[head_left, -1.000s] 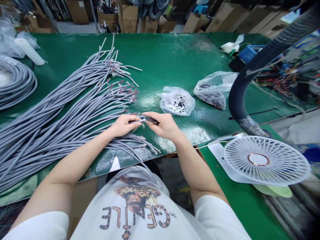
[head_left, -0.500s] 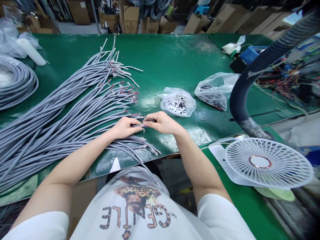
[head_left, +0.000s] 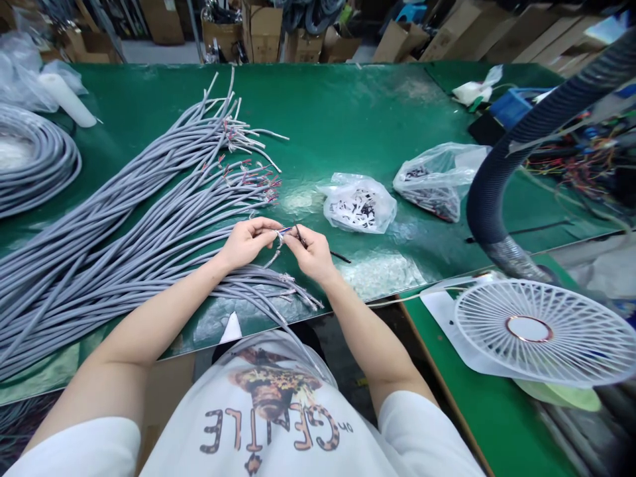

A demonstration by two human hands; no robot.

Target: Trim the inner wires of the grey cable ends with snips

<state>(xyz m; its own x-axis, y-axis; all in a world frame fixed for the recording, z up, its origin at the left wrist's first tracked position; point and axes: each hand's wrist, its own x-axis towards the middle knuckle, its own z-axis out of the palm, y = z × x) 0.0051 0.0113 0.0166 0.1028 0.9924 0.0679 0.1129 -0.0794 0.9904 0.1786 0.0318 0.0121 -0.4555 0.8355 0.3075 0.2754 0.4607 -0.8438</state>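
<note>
In the middle of the head view, my left hand [head_left: 248, 242] is closed in a pinch on the stripped end of a grey cable, where blue and white wires [head_left: 281, 232] stick out between the fingers. My right hand [head_left: 314, 253] is closed too, its fingertips meeting those wires. A thin black tool [head_left: 340, 256] passes through that hand, one end by the fingertips and the other beyond the palm; its exact kind is unclear. Around my left hand lie many grey cables [head_left: 144, 218], several with red and white wire ends bared.
Right of my hands sit a plastic bag of small black and white parts [head_left: 360, 204] and a bag of dark parts [head_left: 431, 185]. A ribbed hose [head_left: 489, 179] hangs beside a white fan [head_left: 541, 331]. A cable coil [head_left: 54, 162] lies on the green table [head_left: 342, 112] at left.
Both hands have risen slightly. My right hand has turned, so the black tool now shows past its palm. The view has shifted a little, moving the bags and fan rightward.
</note>
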